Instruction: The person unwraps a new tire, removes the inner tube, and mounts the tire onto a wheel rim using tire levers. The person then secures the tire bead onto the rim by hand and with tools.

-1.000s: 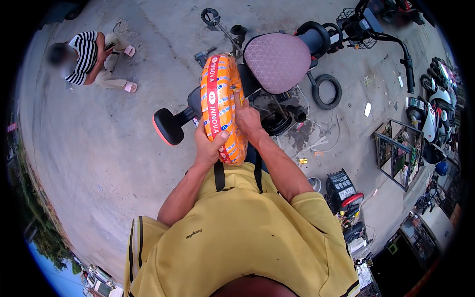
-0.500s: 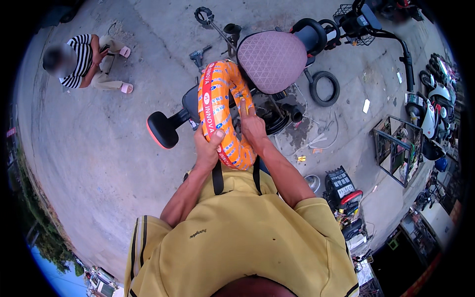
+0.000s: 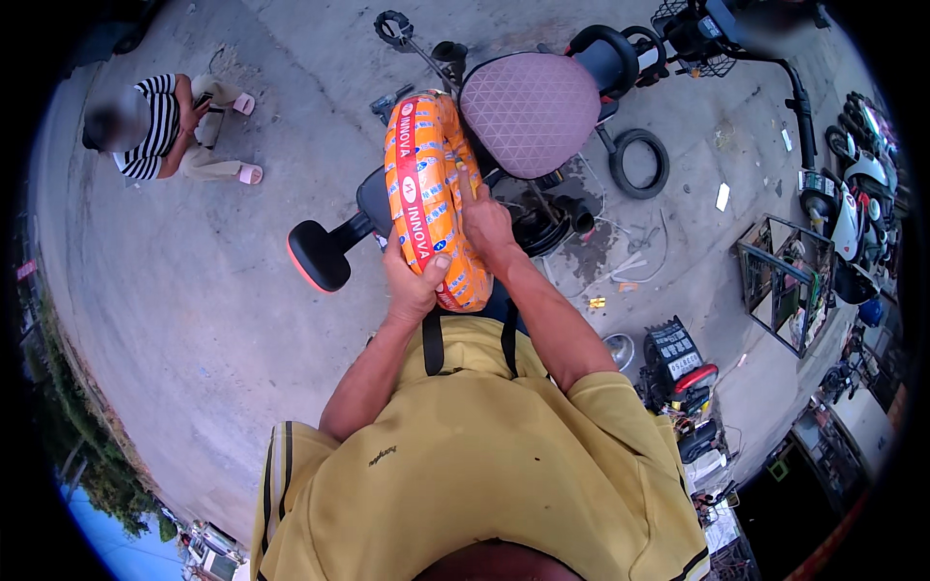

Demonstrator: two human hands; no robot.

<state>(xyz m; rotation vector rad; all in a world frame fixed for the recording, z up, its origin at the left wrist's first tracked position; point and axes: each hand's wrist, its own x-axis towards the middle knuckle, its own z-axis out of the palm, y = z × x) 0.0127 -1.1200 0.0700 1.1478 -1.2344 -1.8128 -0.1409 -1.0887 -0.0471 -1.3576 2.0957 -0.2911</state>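
A new tyre [image 3: 415, 184] in orange wrapping with a red band stands on edge in front of my body. My left hand [image 3: 415, 279] is closed round its lower left side, thumb on the band. My right hand [image 3: 487, 225] is at the tyre's right side, its index finger stretched along the wrapping toward the hole. Its other fingers are curled in; a small slim thing seems to show at the fingertip, too small to name. Just beyond the tyre is an electric scooter with a mauve quilted seat [image 3: 531, 114] and a black padded backrest [image 3: 320, 257].
A bare black tyre [image 3: 639, 164] lies on the concrete to the right. A power drill [image 3: 391, 102] lies behind the wrapped tyre. A metal frame [image 3: 785, 281], a black battery [image 3: 673, 356] and parked scooters [image 3: 857, 208] are further right. A person in a striped shirt [image 3: 163, 126] sits at far left.
The wrapped tyre has turned, showing more of its tread, and its hole is narrower in view. It has shifted slightly away from me. Both hands have moved with it.
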